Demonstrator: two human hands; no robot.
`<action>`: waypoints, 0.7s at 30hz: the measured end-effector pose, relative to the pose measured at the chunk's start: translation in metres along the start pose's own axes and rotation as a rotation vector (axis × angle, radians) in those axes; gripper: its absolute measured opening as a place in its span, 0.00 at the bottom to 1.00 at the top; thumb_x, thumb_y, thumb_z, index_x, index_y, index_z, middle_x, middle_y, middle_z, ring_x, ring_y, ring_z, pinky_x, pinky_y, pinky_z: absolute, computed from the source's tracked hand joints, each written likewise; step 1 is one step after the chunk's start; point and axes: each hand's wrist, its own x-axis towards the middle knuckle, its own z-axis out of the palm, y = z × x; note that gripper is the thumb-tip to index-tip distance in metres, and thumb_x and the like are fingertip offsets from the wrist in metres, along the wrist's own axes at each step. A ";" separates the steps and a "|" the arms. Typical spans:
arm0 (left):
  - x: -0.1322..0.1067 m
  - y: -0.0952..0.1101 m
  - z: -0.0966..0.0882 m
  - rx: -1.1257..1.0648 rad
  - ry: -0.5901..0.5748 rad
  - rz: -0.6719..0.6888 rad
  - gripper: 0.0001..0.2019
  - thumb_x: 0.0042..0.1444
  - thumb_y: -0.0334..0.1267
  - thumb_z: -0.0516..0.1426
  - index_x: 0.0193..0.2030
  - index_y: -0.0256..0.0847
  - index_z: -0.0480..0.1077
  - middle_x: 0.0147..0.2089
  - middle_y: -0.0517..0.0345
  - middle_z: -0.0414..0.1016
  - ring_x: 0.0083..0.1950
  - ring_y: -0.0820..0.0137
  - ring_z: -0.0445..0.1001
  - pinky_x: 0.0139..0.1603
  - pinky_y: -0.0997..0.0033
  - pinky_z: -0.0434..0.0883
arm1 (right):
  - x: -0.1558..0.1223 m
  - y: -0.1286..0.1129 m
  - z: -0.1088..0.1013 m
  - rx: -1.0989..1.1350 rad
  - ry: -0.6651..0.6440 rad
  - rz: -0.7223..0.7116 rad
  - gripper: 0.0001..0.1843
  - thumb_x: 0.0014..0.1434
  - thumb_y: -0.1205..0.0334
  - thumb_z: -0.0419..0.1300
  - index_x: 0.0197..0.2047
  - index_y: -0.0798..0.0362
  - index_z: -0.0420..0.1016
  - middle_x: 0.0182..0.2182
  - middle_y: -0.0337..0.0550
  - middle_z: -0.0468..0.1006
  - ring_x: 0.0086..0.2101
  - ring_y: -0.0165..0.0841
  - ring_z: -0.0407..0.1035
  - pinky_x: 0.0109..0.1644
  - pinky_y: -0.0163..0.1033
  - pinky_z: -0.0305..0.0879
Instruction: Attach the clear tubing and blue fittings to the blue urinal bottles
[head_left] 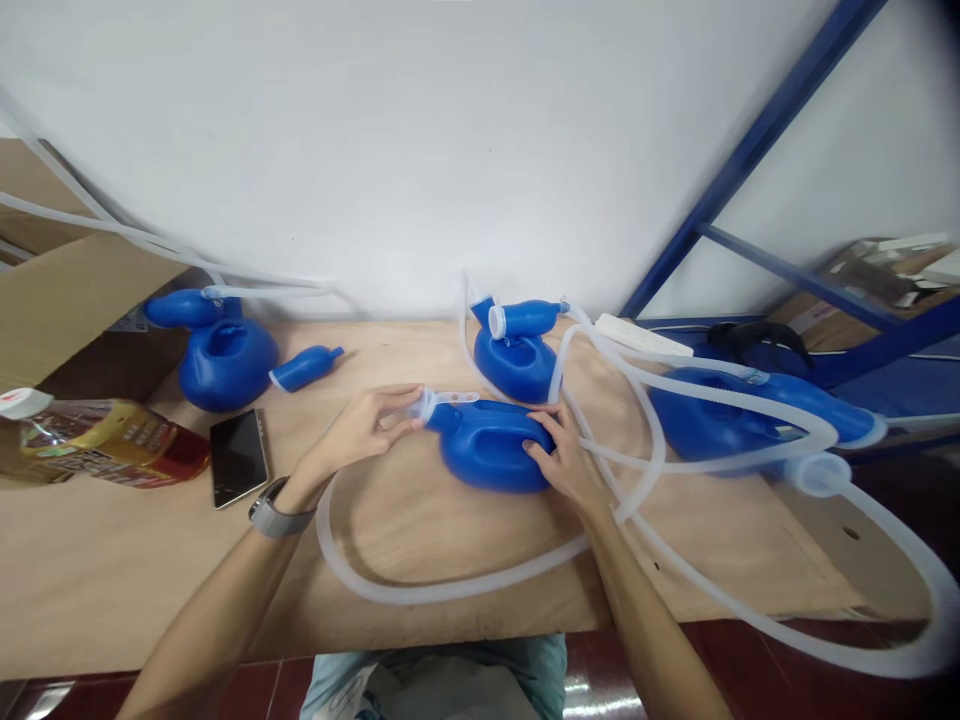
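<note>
Back from table edge, left hand pinching clear cap, right hand clasping blue bottle, tubing curving between

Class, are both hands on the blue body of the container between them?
No, the right hand touches the blue container, while the left hand grips the translucent fitting at its mouth.

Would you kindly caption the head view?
Left hand pinches round translucent plastic cap; right hand holds rounded blue plastic jug.

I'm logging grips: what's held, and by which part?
A blue, rounded plastic jug: left hand pinching the translucent plastic mouth cap, right hand on its opposite end.
</note>
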 end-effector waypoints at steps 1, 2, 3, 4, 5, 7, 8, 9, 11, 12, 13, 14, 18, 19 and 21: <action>0.002 0.000 0.000 -0.026 -0.012 -0.003 0.27 0.63 0.57 0.63 0.61 0.40 0.81 0.64 0.44 0.79 0.67 0.46 0.77 0.72 0.44 0.71 | 0.000 0.000 0.000 0.001 -0.003 -0.006 0.16 0.61 0.60 0.61 0.53 0.48 0.78 0.51 0.52 0.72 0.53 0.52 0.72 0.63 0.63 0.70; 0.003 -0.001 -0.001 -0.053 -0.023 -0.008 0.27 0.62 0.56 0.64 0.61 0.40 0.81 0.64 0.45 0.79 0.67 0.46 0.77 0.72 0.44 0.72 | 0.000 0.000 -0.001 0.000 -0.005 -0.009 0.16 0.61 0.60 0.61 0.53 0.47 0.77 0.51 0.52 0.72 0.53 0.52 0.72 0.62 0.62 0.71; 0.005 -0.001 -0.002 -0.074 -0.032 -0.015 0.27 0.62 0.56 0.64 0.61 0.40 0.81 0.64 0.45 0.80 0.67 0.47 0.77 0.71 0.45 0.73 | 0.000 -0.001 -0.001 -0.003 -0.009 -0.008 0.16 0.61 0.61 0.60 0.53 0.47 0.77 0.51 0.52 0.72 0.53 0.52 0.72 0.62 0.62 0.71; 0.006 -0.001 -0.003 -0.087 -0.040 -0.022 0.27 0.62 0.55 0.65 0.60 0.40 0.81 0.64 0.45 0.80 0.67 0.47 0.77 0.71 0.45 0.73 | 0.000 -0.001 -0.001 -0.009 -0.016 -0.004 0.16 0.61 0.61 0.60 0.53 0.47 0.77 0.51 0.52 0.72 0.53 0.52 0.72 0.62 0.63 0.71; 0.008 -0.001 -0.004 -0.093 -0.051 -0.025 0.26 0.61 0.55 0.65 0.60 0.40 0.81 0.64 0.46 0.80 0.67 0.47 0.77 0.71 0.47 0.73 | 0.000 -0.002 -0.002 -0.014 -0.024 0.000 0.16 0.61 0.61 0.60 0.52 0.47 0.76 0.51 0.52 0.72 0.53 0.52 0.72 0.62 0.63 0.70; 0.013 -0.001 -0.008 -0.085 -0.093 -0.010 0.25 0.60 0.53 0.66 0.59 0.41 0.82 0.63 0.47 0.80 0.66 0.48 0.78 0.70 0.50 0.74 | 0.000 -0.004 -0.003 -0.018 -0.038 0.006 0.15 0.62 0.61 0.60 0.52 0.48 0.76 0.51 0.52 0.71 0.54 0.52 0.72 0.62 0.63 0.70; 0.015 0.000 -0.009 -0.076 -0.120 0.008 0.23 0.60 0.53 0.66 0.57 0.42 0.83 0.62 0.47 0.81 0.65 0.49 0.79 0.70 0.51 0.74 | 0.000 -0.005 -0.004 -0.015 -0.046 0.011 0.15 0.62 0.61 0.60 0.52 0.48 0.75 0.52 0.52 0.71 0.54 0.52 0.71 0.63 0.63 0.69; 0.017 0.000 -0.010 -0.072 -0.141 0.027 0.22 0.59 0.52 0.67 0.55 0.43 0.84 0.61 0.48 0.82 0.65 0.49 0.79 0.70 0.51 0.74 | 0.000 -0.006 -0.005 -0.010 -0.055 0.016 0.14 0.63 0.61 0.59 0.52 0.48 0.75 0.52 0.52 0.71 0.54 0.51 0.71 0.63 0.63 0.69; 0.020 0.000 -0.012 -0.097 -0.150 0.031 0.20 0.56 0.52 0.69 0.51 0.43 0.86 0.59 0.47 0.83 0.63 0.48 0.80 0.69 0.50 0.74 | 0.001 -0.008 -0.006 0.003 -0.071 0.031 0.14 0.64 0.61 0.59 0.52 0.48 0.74 0.52 0.52 0.70 0.54 0.51 0.71 0.64 0.63 0.68; 0.021 0.000 -0.012 -0.128 -0.135 0.005 0.21 0.54 0.52 0.70 0.49 0.42 0.86 0.59 0.45 0.84 0.63 0.47 0.80 0.69 0.49 0.74 | 0.001 -0.008 -0.007 0.009 -0.075 0.038 0.13 0.64 0.61 0.58 0.52 0.47 0.74 0.52 0.52 0.70 0.55 0.51 0.71 0.64 0.63 0.68; 0.022 -0.001 -0.012 -0.170 -0.113 -0.033 0.23 0.50 0.53 0.72 0.48 0.41 0.86 0.59 0.44 0.84 0.63 0.46 0.80 0.68 0.48 0.74 | 0.002 -0.009 -0.007 0.014 -0.076 0.043 0.13 0.64 0.61 0.58 0.52 0.47 0.74 0.52 0.52 0.70 0.55 0.51 0.71 0.64 0.63 0.68; 0.022 -0.003 -0.012 -0.218 -0.091 -0.079 0.24 0.48 0.54 0.73 0.48 0.40 0.86 0.58 0.43 0.84 0.62 0.46 0.80 0.68 0.48 0.74 | 0.002 -0.009 -0.007 0.020 -0.072 0.045 0.13 0.63 0.61 0.59 0.51 0.47 0.74 0.51 0.52 0.70 0.54 0.51 0.71 0.64 0.63 0.68; 0.019 -0.013 -0.009 -0.464 -0.161 -0.250 0.28 0.52 0.58 0.71 0.53 0.40 0.84 0.50 0.46 0.87 0.51 0.53 0.85 0.57 0.52 0.80 | 0.006 -0.010 -0.004 0.064 -0.098 0.013 0.12 0.61 0.63 0.60 0.49 0.47 0.75 0.51 0.51 0.71 0.54 0.51 0.71 0.64 0.62 0.68; 0.018 -0.017 -0.007 -0.551 -0.218 -0.267 0.29 0.53 0.59 0.70 0.55 0.41 0.83 0.50 0.46 0.87 0.49 0.55 0.85 0.54 0.55 0.80 | 0.007 -0.011 -0.002 0.078 -0.111 -0.001 0.12 0.61 0.63 0.60 0.48 0.47 0.75 0.51 0.51 0.71 0.55 0.51 0.71 0.64 0.62 0.68; 0.016 -0.024 -0.003 -0.719 -0.321 -0.262 0.31 0.53 0.59 0.70 0.57 0.40 0.82 0.54 0.43 0.86 0.51 0.55 0.85 0.52 0.59 0.80 | 0.008 -0.010 0.001 0.095 -0.121 -0.019 0.12 0.60 0.64 0.59 0.48 0.47 0.75 0.52 0.51 0.71 0.55 0.51 0.71 0.65 0.63 0.67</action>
